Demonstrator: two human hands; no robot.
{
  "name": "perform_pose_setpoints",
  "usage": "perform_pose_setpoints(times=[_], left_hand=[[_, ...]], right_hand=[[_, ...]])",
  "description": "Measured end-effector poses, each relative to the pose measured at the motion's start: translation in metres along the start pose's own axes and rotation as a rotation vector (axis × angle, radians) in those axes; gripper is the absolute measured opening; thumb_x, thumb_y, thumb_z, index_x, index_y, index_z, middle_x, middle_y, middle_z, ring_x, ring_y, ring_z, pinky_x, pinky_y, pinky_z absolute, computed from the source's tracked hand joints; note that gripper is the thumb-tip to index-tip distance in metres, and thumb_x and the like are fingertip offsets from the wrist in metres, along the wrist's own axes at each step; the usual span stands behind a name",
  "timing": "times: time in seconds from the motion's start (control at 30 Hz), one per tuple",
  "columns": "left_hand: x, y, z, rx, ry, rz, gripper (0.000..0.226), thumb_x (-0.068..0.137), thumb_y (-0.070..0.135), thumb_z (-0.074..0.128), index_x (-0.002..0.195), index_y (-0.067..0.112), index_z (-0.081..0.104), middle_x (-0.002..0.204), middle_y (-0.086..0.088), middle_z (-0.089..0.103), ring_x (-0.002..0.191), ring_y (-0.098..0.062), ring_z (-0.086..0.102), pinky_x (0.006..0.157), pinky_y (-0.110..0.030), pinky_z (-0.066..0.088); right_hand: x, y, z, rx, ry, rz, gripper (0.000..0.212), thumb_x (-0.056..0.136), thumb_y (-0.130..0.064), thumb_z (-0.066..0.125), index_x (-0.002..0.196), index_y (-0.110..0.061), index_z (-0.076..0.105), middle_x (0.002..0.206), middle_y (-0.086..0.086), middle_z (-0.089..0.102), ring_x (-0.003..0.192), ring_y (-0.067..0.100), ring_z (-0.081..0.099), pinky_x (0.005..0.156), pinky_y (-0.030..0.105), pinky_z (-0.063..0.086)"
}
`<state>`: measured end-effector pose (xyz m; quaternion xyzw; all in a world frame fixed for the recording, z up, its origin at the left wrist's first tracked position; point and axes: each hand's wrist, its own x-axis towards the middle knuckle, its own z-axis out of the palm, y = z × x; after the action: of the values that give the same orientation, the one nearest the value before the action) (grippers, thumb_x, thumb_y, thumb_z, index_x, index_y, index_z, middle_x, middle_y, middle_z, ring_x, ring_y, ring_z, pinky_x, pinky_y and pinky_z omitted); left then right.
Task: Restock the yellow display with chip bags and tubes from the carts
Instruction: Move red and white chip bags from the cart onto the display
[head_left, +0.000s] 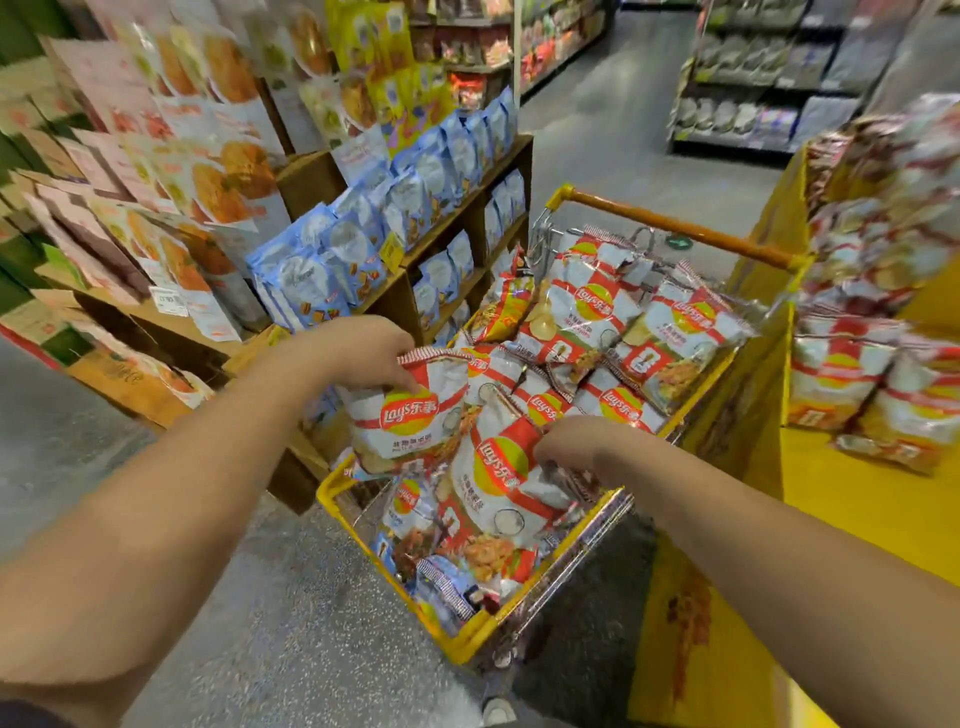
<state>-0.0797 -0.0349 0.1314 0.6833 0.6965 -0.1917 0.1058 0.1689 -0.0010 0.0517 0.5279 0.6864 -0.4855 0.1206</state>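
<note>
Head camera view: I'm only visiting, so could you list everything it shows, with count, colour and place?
Shopping cart: one, yellow rim, orange handle, centre aisle.
Chip bags in cart: a heap, too many to count, white, red and yellow.
Lifted chip bag: one, same colours, raised over the cart's left edge.
Second chip bag: one, same colours, near end of the cart.
Yellow display: one, right side, holding stacked chip bags, blurred.
Wooden shelf: one, brown, left of the cart, holding blue and white bags.
Far shelves: dark, goods too blurred to name.
Left hand: grips the lifted chip bag's top edge.
Right hand: grips the second chip bag.
</note>
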Motion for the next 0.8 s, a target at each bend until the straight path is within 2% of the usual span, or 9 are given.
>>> perform_pose_setpoints(times=[0.13,0.2,0.27,0.33,0.4,0.47,0.57,0.63,0.8], left_hand=[[-0.006,0.054,-0.058,-0.106,0.142,0.011,0.038,0.088,0.053,0.061,0.090,0.016,0.050,0.087,-0.005,0.058,0.080,-0.023,0.055,0.063,-0.033,0.041],[-0.001,0.086,-0.079,-0.131,0.191,0.041,0.039,0.087,0.053,0.062,0.095,0.016,0.050,0.090,-0.007,0.058,0.084,-0.025,0.057,0.070,-0.039,0.045],[0.007,0.127,-0.097,-0.158,0.221,0.084,0.039,0.087,0.052,0.063,0.099,0.018,0.051,0.094,-0.007,0.059,0.086,-0.024,0.057,0.076,-0.043,0.047],[0.018,0.171,-0.113,-0.172,0.245,0.120,0.037,0.087,0.051,0.064,0.101,0.020,0.049,0.096,-0.004,0.059,0.087,-0.022,0.057,0.073,-0.039,0.046],[0.034,0.219,-0.125,-0.165,0.266,0.160,0.036,0.087,0.050,0.064,0.101,0.022,0.048,0.098,-0.001,0.059,0.089,-0.021,0.056,0.071,-0.037,0.043],[0.053,0.266,-0.134,-0.160,0.283,0.225,0.036,0.086,0.051,0.065,0.100,0.023,0.046,0.101,0.000,0.058,0.091,-0.021,0.055,0.074,-0.035,0.043],[0.079,0.331,-0.143,-0.132,0.304,0.310,0.039,0.084,0.055,0.064,0.104,0.026,0.048,0.103,0.003,0.058,0.089,-0.019,0.053,0.078,-0.036,0.046],[0.097,0.374,-0.144,-0.128,0.293,0.360,0.038,0.085,0.054,0.064,0.105,0.026,0.048,0.099,0.006,0.055,0.087,-0.017,0.051,0.075,-0.034,0.044],[0.141,0.452,-0.137,-0.096,0.236,0.518,0.041,0.086,0.050,0.065,0.109,0.022,0.048,0.107,0.002,0.058,0.090,-0.018,0.053,0.075,-0.035,0.046]], right_hand=[[-0.042,0.038,-0.078,-0.098,0.124,-0.056,0.009,0.080,-0.006,0.054,0.087,-0.011,0.057,0.088,0.010,0.056,0.071,0.020,0.053,0.059,0.028,0.044],[-0.063,0.066,-0.117,-0.322,0.205,-0.057,0.021,0.080,-0.010,0.053,0.098,-0.006,0.064,0.096,0.014,0.062,0.081,0.025,0.060,0.069,0.032,0.052],[-0.087,0.098,-0.154,-0.521,0.274,-0.064,0.032,0.082,-0.014,0.052,0.110,-0.010,0.064,0.106,0.012,0.064,0.092,0.026,0.061,0.081,0.036,0.051],[-0.112,0.132,-0.184,-0.609,0.273,-0.097,0.025,0.085,-0.013,0.052,0.109,-0.012,0.061,0.097,0.002,0.063,0.089,0.021,0.058,0.076,0.031,0.050],[-0.137,0.166,-0.208,-0.726,0.241,-0.083,0.014,0.089,-0.011,0.051,0.099,-0.018,0.058,0.083,-0.004,0.055,0.085,0.019,0.051,0.064,0.024,0.042],[-0.155,0.203,-0.229,-0.841,0.246,-0.038,0.022,0.089,-0.008,0.049,0.105,-0.019,0.061,0.094,0.006,0.063,0.084,0.023,0.051,0.061,0.025,0.037],[-0.172,0.260,-0.255,-0.865,0.323,0.047,0.038,0.086,-0.009,0.053,0.121,-0.021,0.060,0.114,0.011,0.065,0.086,0.026,0.054,0.065,0.028,0.037],[-0.178,0.295,-0.269,-0.879,0.359,0.082,0.036,0.085,-0.014,0.056,0.119,-0.023,0.060,0.113,0.010,0.065,0.089,0.029,0.056,0.066,0.031,0.043],[-0.165,0.377,-0.290,-0.861,0.396,0.240,0.038,0.083,-0.015,0.056,0.118,-0.030,0.061,0.107,0.002,0.066,0.087,0.024,0.055,0.069,0.029,0.048]])
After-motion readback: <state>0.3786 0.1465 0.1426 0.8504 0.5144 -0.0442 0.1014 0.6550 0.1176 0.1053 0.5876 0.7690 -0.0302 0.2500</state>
